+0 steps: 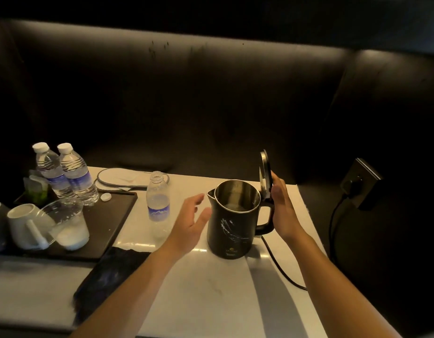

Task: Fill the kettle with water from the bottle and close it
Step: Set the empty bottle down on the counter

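A black kettle stands on the white table, its hinged lid raised upright, the steel inside showing. My right hand is behind the handle, fingers touching the back of the open lid. My left hand hovers open just left of the kettle, holding nothing. An uncapped, empty-looking plastic bottle stands left of that hand. Its white cap lies on the black tray.
Two sealed water bottles, an overturned white mug, a tipped plastic cup and green sachets crowd the tray. A dark cloth lies at the front. The kettle's cord runs right toward a wall socket. A slipper lies behind.
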Demonstrator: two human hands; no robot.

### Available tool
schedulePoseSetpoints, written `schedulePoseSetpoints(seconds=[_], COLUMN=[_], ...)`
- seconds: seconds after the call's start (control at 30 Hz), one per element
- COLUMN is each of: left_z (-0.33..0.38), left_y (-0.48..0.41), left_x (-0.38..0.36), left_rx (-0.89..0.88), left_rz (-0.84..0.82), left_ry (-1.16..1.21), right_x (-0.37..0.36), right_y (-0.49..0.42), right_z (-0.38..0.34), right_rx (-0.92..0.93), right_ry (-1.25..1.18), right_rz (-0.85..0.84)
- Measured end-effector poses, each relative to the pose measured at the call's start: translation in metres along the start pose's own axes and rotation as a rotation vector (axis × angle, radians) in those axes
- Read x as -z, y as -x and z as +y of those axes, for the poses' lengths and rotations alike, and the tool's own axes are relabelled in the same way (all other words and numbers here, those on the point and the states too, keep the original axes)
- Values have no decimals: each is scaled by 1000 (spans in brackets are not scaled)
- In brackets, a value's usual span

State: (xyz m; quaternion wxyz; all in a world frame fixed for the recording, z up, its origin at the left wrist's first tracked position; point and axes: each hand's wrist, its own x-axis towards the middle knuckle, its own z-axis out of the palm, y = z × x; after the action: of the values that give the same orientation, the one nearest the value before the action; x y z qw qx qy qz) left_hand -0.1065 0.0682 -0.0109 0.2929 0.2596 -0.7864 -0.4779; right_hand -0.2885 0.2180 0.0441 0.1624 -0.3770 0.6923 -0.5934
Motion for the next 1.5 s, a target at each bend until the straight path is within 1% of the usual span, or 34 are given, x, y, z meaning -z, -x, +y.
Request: schedulePoseSetpoints(seconds=[0.03,0.1,0.2,0.27,0.33,0.37,0.4,0.57,0.7,0.77,0.83,0.9,1.0,1.1,1.17,1.2,1.27,1.33,1.37,1.5], left_z=[-1,-5,-7,-8,-8,-9,-10,-14,-10,-7,-11,-21,-44,-67,-80,-86,-101,-116,-123,-133], left_y=[-5,-9,-5,-5,-8,-9,-9,-10,-9,-4,5,19,51,80,93,98,106,115,119,126], left_x=[-10,-24,-30,-29,-29,-28,-28,-31,-29,-25,-20,-10,22,62,83,90,100,104,103,89], left_rx=[42,65,84,83,75,71,69,87,110,117,126,158,137,100,94,98,175,299,338,380], left_rz=[-59,-130,-129,-124,-137,-141,-144,-159,-161,-179,-156,-53,79,221,260,245,139,2,-35,-19], left_ry=[62,205,263,252,251,257,265,275,261,228,148,-6,-222,-504,-738,-846,-977,-1007,-997,-980], right_x=[2,7,12,9,4,1,-1,-2,-5,-6,-7,-6,-4,-5,-6,-6,-5,-4,-4,0], right_y=[-1,-5,-11,-16,-23,-26,-28,-30,-29,-30,-32,-36,-41,-45,-45,-45,-45,-46,-45,-44], right_z=[-2,-3,-7,-9,-4,-2,-1,1,6,9,12,14,16,19,20,20,19,19,20,21], right_rx=[4,25,97,127,165,182,188,202,222,215,207,182,132,80,59,48,21,12,13,5], right_ry=[8,46,156,319,559,648,687,733,865,857,830,797,752,657,592,573,551,549,553,566], right_rz=[-18,-54,-162,-248,-280,-282,-282,-274,-237,-217,-218,-237,-266,-266,-262,-268,-287,-294,-294,-279])
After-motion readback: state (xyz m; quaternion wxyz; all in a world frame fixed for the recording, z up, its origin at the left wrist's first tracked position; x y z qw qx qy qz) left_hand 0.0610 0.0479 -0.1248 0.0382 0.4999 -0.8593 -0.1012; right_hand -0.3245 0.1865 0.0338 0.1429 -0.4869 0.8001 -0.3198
